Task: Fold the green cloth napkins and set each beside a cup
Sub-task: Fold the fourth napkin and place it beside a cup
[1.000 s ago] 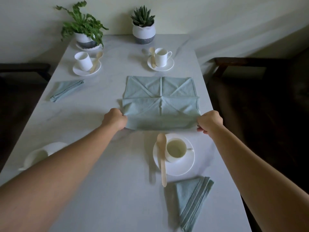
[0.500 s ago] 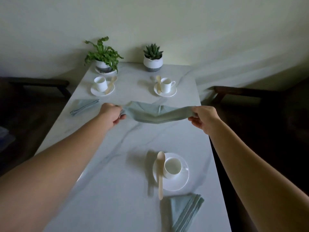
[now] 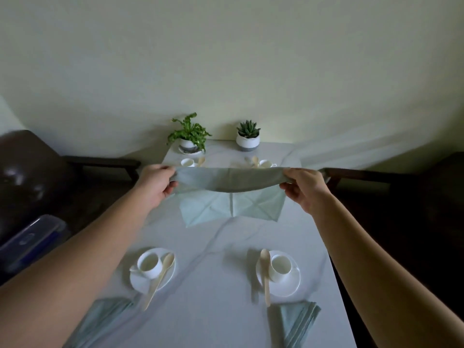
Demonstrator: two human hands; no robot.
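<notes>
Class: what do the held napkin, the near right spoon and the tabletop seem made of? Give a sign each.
Napkin: matte cloth; it sags and shows creases. Spoon: likely wood, pale matte tan. Tabletop: marble or imitation, white, grey veins.

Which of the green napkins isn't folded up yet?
The held napkin, stretched wide between left hand and right hand; the near-left napkin and near-right napkin lie folded.
</notes>
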